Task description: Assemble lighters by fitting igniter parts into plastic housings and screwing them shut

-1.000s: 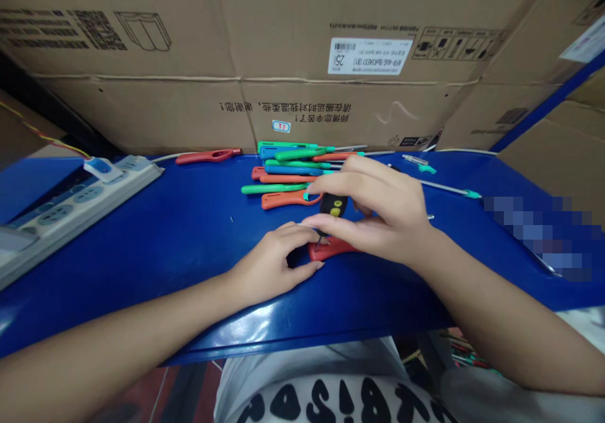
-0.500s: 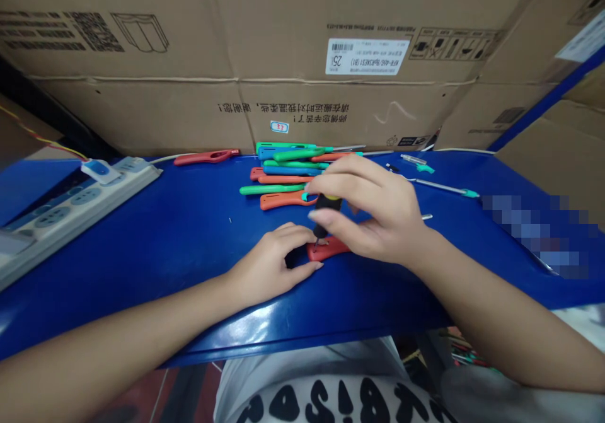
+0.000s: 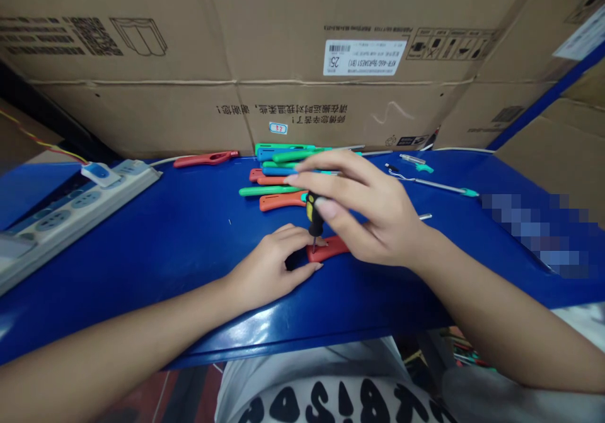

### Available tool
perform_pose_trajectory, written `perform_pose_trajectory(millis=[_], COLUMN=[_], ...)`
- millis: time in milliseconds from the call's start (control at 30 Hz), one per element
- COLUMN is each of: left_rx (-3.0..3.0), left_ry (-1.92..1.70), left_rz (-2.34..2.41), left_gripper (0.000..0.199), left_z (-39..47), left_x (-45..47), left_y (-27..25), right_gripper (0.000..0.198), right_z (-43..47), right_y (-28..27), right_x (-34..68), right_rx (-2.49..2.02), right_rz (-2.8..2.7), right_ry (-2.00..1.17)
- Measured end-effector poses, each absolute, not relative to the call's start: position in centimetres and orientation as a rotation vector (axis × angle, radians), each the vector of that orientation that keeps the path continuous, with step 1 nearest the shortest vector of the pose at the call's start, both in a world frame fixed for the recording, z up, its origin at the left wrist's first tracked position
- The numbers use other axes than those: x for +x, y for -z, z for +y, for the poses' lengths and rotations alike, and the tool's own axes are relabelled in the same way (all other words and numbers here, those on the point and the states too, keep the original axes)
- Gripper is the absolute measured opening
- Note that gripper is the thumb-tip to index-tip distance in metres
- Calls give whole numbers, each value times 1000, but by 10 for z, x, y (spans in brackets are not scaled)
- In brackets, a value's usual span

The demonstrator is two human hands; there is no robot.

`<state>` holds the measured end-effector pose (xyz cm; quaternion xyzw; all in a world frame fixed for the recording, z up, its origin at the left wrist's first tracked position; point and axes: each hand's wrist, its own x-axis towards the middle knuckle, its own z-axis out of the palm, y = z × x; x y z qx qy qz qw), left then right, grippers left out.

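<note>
On the blue table lies a red long-necked lighter (image 3: 331,250), its far part hidden under my right hand. My left hand (image 3: 271,265) grips the lighter's near end between thumb and fingers. A black-and-yellow screwdriver (image 3: 314,215) stands nearly upright, its tip on the lighter's body by the end. My right hand (image 3: 373,212) holds the screwdriver's handle between thumb and fingers, with the upper fingers stretched out over its top. Behind, several green, blue, orange and red lighters (image 3: 282,202) lie in a pile, partly covered by my right hand.
A white power strip (image 3: 85,202) lies at the left. Another red lighter (image 3: 203,159) rests by the cardboard (image 3: 189,114) at the back. To the right are a metal lighter tube with a teal end (image 3: 444,187) and a clear-and-teal part (image 3: 416,162). A tiny metal piece (image 3: 230,222) lies mid-table.
The screwdriver has become more upright, and my right hand's fingers have shifted slightly left and spread around its handle. My left hand and the red lighter stay in place.
</note>
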<state>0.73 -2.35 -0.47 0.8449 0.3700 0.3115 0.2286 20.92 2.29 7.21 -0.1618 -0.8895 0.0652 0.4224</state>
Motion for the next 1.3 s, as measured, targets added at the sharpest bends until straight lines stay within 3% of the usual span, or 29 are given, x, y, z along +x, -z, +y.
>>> perform_pose_trajectory(millis=[133, 267, 467, 733, 967, 1133, 1300], left_rx=[2322, 2319, 2298, 2303, 2332, 2284, 2289], left_ry=[-848, -860, -863, -854, -898, -866, -726], left_rz=[1020, 1028, 1031, 1090, 1139, 1169, 1222], left_gripper=[24, 21, 18, 17, 18, 8, 12], left_z=[-23, -24, -26, -27, -33, -34, -34], left_x=[7, 7, 9, 10, 13, 15, 12], left_y=[4, 5, 4, 4, 5, 7, -8], right_gripper=[30, 22, 35, 34, 24, 26, 24], right_z=[22, 20, 14, 13, 1, -18, -20], right_y=[-75, -74, -73, -81, -85, -81, -88], right_x=[207, 205, 205, 210, 208, 200, 205], right_rx=[-407, -482, -550, -459, -575, -710, -641], right_rz=[-2223, -2172, -2249, -2285, -2265, -2330, -2233], right_ry=[-478, -241, 2, -407, -259, -65, -108])
